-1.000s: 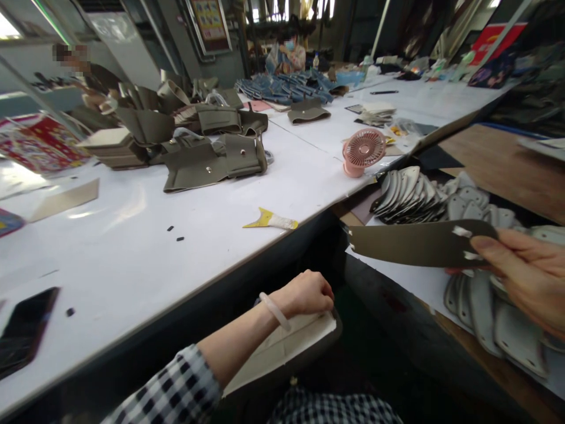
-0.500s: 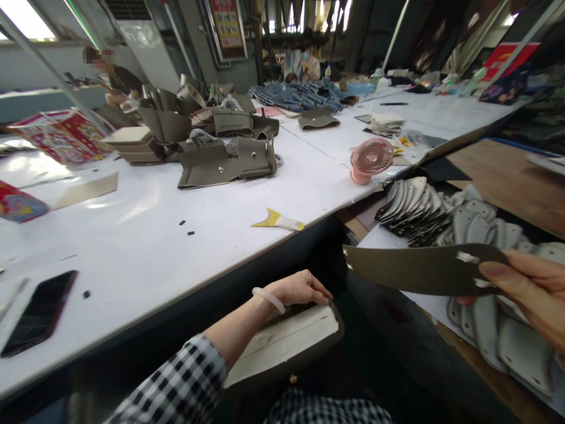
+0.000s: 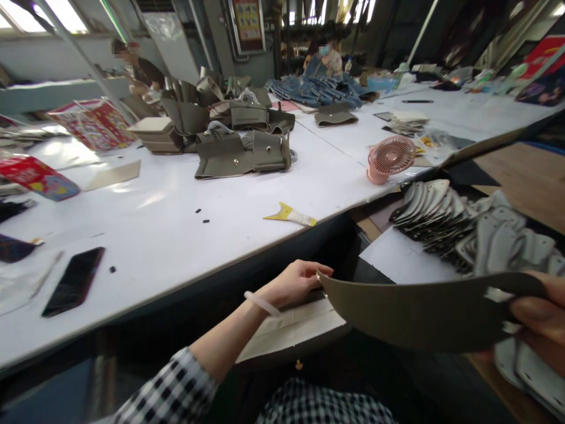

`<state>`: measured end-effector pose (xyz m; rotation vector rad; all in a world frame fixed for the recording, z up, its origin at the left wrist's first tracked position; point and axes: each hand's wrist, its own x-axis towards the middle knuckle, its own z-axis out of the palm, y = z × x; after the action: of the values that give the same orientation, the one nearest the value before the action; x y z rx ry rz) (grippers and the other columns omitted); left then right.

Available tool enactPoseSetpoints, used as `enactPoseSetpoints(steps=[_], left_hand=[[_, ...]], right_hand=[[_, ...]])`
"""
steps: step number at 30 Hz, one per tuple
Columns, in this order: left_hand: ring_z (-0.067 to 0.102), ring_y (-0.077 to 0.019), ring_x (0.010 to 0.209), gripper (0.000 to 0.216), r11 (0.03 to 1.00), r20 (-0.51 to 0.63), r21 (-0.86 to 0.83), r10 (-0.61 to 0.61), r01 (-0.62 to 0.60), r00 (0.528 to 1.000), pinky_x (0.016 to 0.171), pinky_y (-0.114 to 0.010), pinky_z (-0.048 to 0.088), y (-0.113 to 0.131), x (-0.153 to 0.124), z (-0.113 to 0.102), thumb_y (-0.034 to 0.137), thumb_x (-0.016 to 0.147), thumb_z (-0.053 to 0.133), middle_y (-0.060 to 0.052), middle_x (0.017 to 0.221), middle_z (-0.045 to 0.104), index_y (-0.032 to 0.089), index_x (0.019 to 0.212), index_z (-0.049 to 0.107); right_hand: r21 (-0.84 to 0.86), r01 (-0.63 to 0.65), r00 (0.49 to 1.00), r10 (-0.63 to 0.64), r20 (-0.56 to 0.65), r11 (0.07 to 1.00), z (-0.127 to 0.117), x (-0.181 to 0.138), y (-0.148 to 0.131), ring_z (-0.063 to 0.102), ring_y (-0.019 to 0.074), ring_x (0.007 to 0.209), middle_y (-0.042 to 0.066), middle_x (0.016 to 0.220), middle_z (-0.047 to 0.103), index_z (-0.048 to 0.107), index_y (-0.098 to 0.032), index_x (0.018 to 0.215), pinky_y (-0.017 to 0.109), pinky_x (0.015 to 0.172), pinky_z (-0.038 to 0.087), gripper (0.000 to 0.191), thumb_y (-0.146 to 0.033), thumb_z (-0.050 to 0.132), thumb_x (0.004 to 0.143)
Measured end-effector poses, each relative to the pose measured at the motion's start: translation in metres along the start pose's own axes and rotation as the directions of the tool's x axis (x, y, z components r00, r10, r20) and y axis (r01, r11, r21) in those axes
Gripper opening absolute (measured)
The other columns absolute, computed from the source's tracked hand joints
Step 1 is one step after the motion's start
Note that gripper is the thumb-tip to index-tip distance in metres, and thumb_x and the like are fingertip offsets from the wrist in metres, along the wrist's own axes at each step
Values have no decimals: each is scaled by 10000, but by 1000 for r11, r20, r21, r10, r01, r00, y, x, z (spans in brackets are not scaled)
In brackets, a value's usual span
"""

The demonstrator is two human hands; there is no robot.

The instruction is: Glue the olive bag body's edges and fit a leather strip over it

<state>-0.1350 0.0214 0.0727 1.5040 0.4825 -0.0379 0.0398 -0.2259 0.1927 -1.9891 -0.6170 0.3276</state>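
My right hand (image 3: 541,315) pinches one end of a long curved olive-green leather strip (image 3: 419,312) and holds it across my lap. My left hand (image 3: 296,281) lies below the table edge, fingers loosely stretched, resting on a pale board-like piece with a dark backing (image 3: 293,327). The strip's free tip is close to my left fingertips; I cannot tell if they touch it. A pale bangle sits on my left wrist.
The white table (image 3: 176,235) carries a black phone (image 3: 74,281), a yellow scraper (image 3: 290,214), a pink fan (image 3: 388,158) and olive bag parts (image 3: 242,154). Grey cut pieces (image 3: 463,221) are fanned out at right. Other people sit at the far end.
My right hand brought the strip down and to the left, toward my left hand. My left fingers uncurled from a fist. The view shifted left.
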Motion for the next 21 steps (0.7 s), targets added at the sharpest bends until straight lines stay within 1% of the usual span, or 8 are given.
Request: enactPoseSetpoints(steps=[1, 3, 6, 8, 11, 15, 18, 21], left_hand=[[660, -266, 1041, 416, 984, -72, -178, 1, -13, 997, 929, -361, 496, 2, -18, -5, 388, 826, 630, -120, 1114, 727, 127, 1142, 701], [679, -286, 982, 502, 867, -189, -497, -69, -35, 979, 897, -402, 515, 2, -58, -11, 504, 824, 632, -139, 1064, 732, 130, 1154, 690], [689, -262, 793, 606, 690, -310, -721, -250, -55, 917, 723, -371, 550, -14, -119, -5, 656, 797, 593, -135, 938, 732, 135, 1078, 720], [665, -214, 715, 543, 685, -417, -724, -343, -80, 841, 626, -298, 528, -32, -151, 8, 617, 754, 682, -98, 872, 721, 152, 1031, 726], [613, -138, 620, 423, 709, -518, -703, -454, -58, 725, 555, -213, 475, -58, -177, 30, 466, 657, 833, -46, 757, 692, 153, 918, 717], [572, -110, 566, 397, 707, -607, -703, -544, -72, 580, 532, -202, 467, -71, -186, 40, 455, 598, 868, -14, 675, 655, 151, 763, 672], [538, -95, 559, 387, 736, -651, -672, -537, -79, 536, 523, -190, 450, -70, -188, 33, 441, 595, 870, 6, 638, 611, 152, 696, 633], [499, -84, 545, 402, 819, -700, -574, -486, -7, 524, 509, -178, 413, -72, -189, 23, 482, 632, 837, 8, 602, 576, 143, 659, 622]], right_hand=[[93, -85, 994, 78, 72, 992, 8, -1, -2, 658, 316, 600, 107, 697, 679, 728, -324, 769, 429, 453, 578, 287, -588, 747, 658], [257, -260, 958, 215, 189, 931, 26, -3, 0, 603, 279, 483, 78, 649, 647, 705, -324, 750, 414, 378, 541, 263, -533, 793, 618], [373, -380, 915, 284, 287, 847, 60, -9, 12, 552, 223, 444, 43, 657, 630, 697, -297, 745, 374, 350, 527, 319, -510, 835, 552], [376, -446, 872, 300, 385, 812, 82, -20, 27, 570, 208, 529, 30, 726, 640, 700, -282, 804, 344, 388, 547, 337, -513, 823, 591], [321, -531, 805, 347, 481, 784, 106, -38, 55, 584, 207, 642, 23, 815, 650, 694, -275, 897, 329, 442, 563, 342, -532, 772, 685], [214, -524, 808, 401, 431, 824, 121, -49, 83, 559, 189, 646, 50, 822, 665, 722, -232, 859, 269, 431, 508, 414, -559, 804, 619], [160, -519, 815, 429, 389, 840, 128, -43, 84, 469, 137, 541, 46, 707, 645, 737, -209, 809, 221, 375, 404, 452, -574, 822, 556], [143, -541, 805, 462, 372, 829, 138, -33, 73, 450, 129, 537, 51, 672, 640, 735, -194, 752, 198, 357, 362, 493, -588, 840, 474]])
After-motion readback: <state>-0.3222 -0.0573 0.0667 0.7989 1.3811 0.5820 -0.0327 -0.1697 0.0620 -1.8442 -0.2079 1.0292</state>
